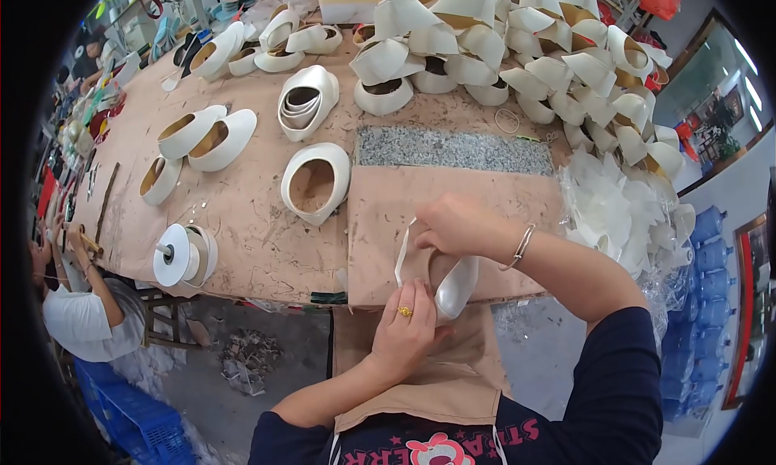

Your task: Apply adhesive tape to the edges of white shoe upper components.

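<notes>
A white shoe upper (pixel 458 289) with a tan lining stands near the table's front edge, between my hands. My left hand (pixel 406 324), with a yellow ring, presses its fingers together on the upper's left side. A narrow white strip (pixel 400 255) rises from those fingertips to my right hand (pixel 449 225). The fingers of that right hand are curled in a pinch at the strip's upper end, above the shoe opening. Part of the upper is hidden behind my hands.
Many white uppers (pixel 453 29) are heaped at the back right. Nested uppers (pixel 309 101), a single upper (pixel 315 182) and a white spool (pixel 182 253) stand to the left. A grey speckled slab (pixel 453 150) lies beyond my hands. A co-worker (pixel 85 307) sits far left.
</notes>
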A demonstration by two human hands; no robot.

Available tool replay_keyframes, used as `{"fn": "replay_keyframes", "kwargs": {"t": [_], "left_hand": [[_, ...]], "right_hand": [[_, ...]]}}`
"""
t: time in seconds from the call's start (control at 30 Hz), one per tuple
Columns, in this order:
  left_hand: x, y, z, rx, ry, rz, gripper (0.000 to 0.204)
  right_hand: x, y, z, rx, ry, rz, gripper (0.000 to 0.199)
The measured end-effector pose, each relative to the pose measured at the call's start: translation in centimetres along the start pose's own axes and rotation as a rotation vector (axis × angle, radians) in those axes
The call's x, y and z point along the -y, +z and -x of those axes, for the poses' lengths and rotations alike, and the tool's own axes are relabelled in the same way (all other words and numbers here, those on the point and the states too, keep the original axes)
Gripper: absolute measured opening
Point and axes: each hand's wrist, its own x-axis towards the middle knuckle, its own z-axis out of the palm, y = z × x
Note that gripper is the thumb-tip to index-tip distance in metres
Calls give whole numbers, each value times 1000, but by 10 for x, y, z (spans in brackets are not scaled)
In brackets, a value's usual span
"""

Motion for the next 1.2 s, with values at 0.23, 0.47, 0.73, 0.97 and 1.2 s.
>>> {"fn": "replay_keyframes", "kwargs": {"t": [0.23, 0.47, 0.73, 0.97, 1.2], "left_hand": [[4, -4, -12, 0, -86, 48, 69], [36, -8, -38, 30, -131, 360, 85], [22, -19, -38, 43, -142, 318, 80], [58, -11, -48, 47, 146, 285, 43], [74, -12, -66, 255, 205, 358, 47]], "right_hand": [[1, 1, -2, 22, -11, 32, 22], [-1, 6, -4, 1, -9, 29, 28], [-18, -6, 31, -108, -78, -180, 25], [-14, 3, 23, -53, 35, 18, 24], [-11, -1, 13, 101, 32, 31, 25]]}}
